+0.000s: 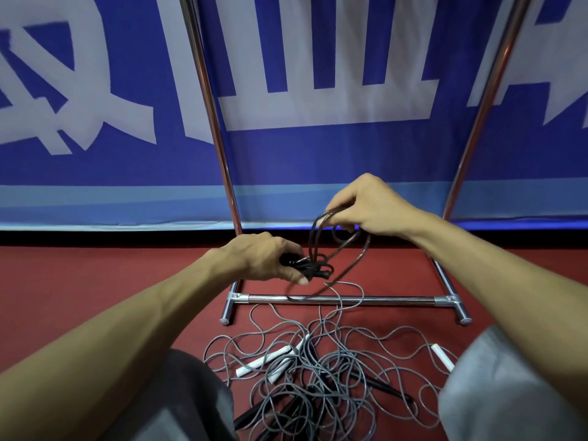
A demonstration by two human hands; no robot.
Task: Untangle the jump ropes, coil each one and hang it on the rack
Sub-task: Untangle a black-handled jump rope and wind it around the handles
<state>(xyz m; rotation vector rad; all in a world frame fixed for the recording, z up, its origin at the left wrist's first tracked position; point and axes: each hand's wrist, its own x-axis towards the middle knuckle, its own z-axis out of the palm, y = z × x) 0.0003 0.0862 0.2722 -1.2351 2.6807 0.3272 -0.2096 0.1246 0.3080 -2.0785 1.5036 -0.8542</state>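
One dark rope [337,249] hung looped mid-air before the chrome rack [343,300]; grey ropes [318,377] lay tangled nearer.

Red floor [79,275]. Rack's base bar [375,300] stands on it. Tangle of grey ropes [321,374] lies just this side of the bar, with white handles [264,359] and black handles [251,415] among the loops.

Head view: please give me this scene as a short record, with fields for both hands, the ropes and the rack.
left hand: grips the black handles of the dark rope
right hand: pinches loops of the dark rope, held higher
grey ropes: tangled on the red floor, white handles among them
rack: lower bar and two uprights visible; top out of view
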